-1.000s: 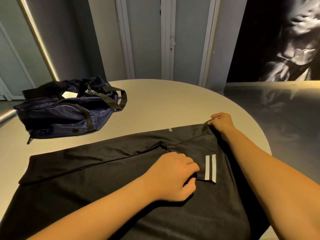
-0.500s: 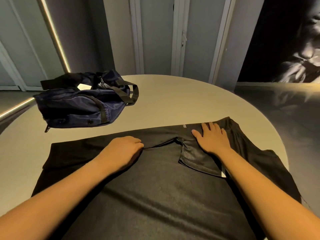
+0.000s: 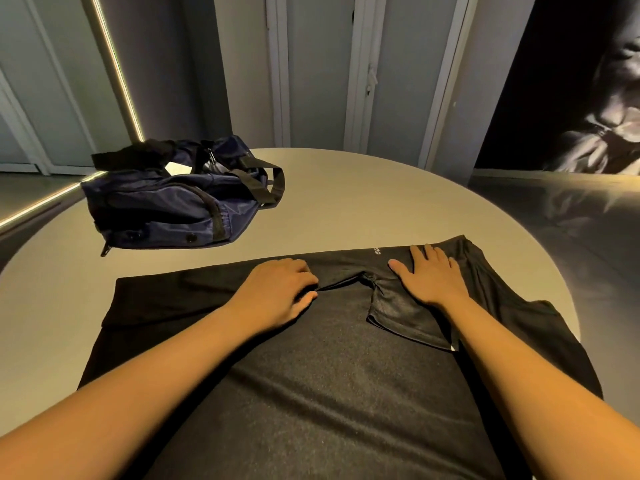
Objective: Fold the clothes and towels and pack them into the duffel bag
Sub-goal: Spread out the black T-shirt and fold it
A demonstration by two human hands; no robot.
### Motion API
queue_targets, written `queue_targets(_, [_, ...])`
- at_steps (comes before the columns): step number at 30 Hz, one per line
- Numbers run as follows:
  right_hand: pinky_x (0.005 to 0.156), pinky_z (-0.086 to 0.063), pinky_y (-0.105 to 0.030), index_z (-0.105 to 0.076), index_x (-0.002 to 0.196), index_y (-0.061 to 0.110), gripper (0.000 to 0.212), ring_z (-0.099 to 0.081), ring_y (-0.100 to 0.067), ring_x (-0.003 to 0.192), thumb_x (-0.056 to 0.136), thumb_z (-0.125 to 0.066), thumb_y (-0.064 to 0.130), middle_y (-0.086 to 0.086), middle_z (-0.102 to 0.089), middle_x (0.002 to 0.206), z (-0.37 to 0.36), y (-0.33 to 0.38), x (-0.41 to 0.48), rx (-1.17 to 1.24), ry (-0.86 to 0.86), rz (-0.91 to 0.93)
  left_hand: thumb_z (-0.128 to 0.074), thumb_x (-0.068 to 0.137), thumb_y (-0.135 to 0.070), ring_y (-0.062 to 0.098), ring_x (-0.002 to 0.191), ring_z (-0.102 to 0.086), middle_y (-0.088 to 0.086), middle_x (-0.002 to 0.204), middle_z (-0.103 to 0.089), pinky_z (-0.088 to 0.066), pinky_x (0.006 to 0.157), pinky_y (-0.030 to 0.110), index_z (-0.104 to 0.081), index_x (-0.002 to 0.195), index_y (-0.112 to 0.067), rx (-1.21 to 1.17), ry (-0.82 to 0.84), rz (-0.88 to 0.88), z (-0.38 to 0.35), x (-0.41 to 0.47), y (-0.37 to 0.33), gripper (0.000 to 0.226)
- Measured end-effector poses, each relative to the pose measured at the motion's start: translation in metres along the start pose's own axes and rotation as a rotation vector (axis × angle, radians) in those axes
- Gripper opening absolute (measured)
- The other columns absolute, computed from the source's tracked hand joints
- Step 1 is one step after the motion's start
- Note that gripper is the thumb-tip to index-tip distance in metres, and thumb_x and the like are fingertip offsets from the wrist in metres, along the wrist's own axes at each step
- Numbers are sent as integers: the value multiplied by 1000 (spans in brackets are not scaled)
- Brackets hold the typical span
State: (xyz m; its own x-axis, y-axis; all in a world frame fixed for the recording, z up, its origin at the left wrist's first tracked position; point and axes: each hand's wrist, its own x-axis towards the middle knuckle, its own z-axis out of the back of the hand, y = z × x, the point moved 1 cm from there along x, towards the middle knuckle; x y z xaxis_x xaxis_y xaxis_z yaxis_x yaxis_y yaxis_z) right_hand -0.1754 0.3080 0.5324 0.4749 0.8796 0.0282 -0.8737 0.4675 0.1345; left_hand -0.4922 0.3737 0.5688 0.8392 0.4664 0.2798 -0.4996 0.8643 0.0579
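A black T-shirt [image 3: 311, 375] lies spread across the near half of the round table [image 3: 363, 206]. Its far edge is folded inward and one sleeve is folded over onto the body. My left hand [image 3: 277, 292] lies on the folded edge near the middle, fingers curled, thumb and fingertips pinching the fold. My right hand [image 3: 429, 275] rests flat with straight fingers on the folded sleeve, next to a small white logo. A navy duffel bag [image 3: 166, 209] with black straps sits on the table's far left, apart from the shirt.
The table's rounded rim [image 3: 568, 306] runs close by the shirt's right side, and the shirt hangs toward the near right edge. Bare tabletop lies between bag and shirt. Wall panels and a glowing light strip [image 3: 114, 67] stand behind.
The striped sleeve has been turned over onto the shirt. My right hand left the far corner and now presses flat on it. My left hand slid left along the fold.
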Motion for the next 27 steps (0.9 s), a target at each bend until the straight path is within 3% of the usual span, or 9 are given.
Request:
queue_targets(4, [125, -8, -51, -17, 163, 21, 94, -9, -30, 156, 91, -12, 81, -13, -11, 169, -1, -3, -2, 10, -7, -4, -59, 94, -29, 25, 88, -66, -1, 108, -68, -55, 72, 39, -75, 100, -19, 43, -71, -47, -7, 7, -7, 20])
queue_targets(8, [126, -8, -52, -20, 162, 20, 91, -10, -31, 156, 93, -15, 79, -14, -14, 169, -3, -5, -3, 25, -27, 13, -59, 95, -22, 25, 81, -64, 3, 97, -67, -54, 65, 41, -71, 98, -14, 89, -114, -143, -5, -4, 1, 15])
queue_targets(12, [125, -10, -53, -22, 161, 20, 90, -11, -31, 155, 94, -16, 79, -14, -17, 168, -4, -6, -1, 22, -40, 23, -56, 98, -24, 22, 99, -63, 1, 111, -68, -56, 81, 41, -70, 116, -19, 88, 56, -170, -2, -14, 4, 23])
queue_targets(14, [125, -11, -53, -22, 161, 19, 91, -12, -31, 155, 93, -16, 79, -14, -17, 168, -4, -6, -1, 22, -41, 24, -54, 99, -36, 19, 109, -62, -2, 122, -66, -54, 90, 39, -66, 126, -23, 18, 15, -31, 4, -25, 4, 32])
queue_targets(17, [125, -12, -53, -18, 162, 19, 93, -13, -31, 155, 92, -17, 80, -13, -17, 168, -3, -7, -1, 31, -51, 19, -38, 102, -58, 23, 127, -55, 1, 138, -61, -46, 106, 40, -62, 137, -23, 6, -62, 405, 11, -53, 17, 56])
queue_targets(20, [125, -14, -53, -16, 162, 19, 92, -12, -31, 155, 93, -20, 79, -14, -15, 168, -2, -6, -3, 41, -47, 24, -13, 98, -74, 30, 153, -23, 9, 166, -28, -18, 124, 50, -32, 159, -28, 39, 206, 752, 10, -85, 41, 78])
queue_targets(23, [125, -14, -53, -16, 163, 20, 90, -11, -31, 156, 94, -20, 78, -13, -14, 169, 0, -8, -6, 27, -36, 24, -6, 92, -80, 28, 158, 2, 5, 172, -1, -3, 127, 50, -5, 163, -36, -69, 310, 839, 5, -107, 64, 84])
queue_targets(27, [124, -17, -52, -18, 162, 19, 89, -14, -32, 155, 94, -18, 76, -14, -16, 168, 4, -8, -7, -9, -22, 15, -5, 90, -81, 23, 158, 4, 3, 172, 2, -2, 128, 44, -3, 163, -37, -74, 290, 796, 9, -126, 86, 85])
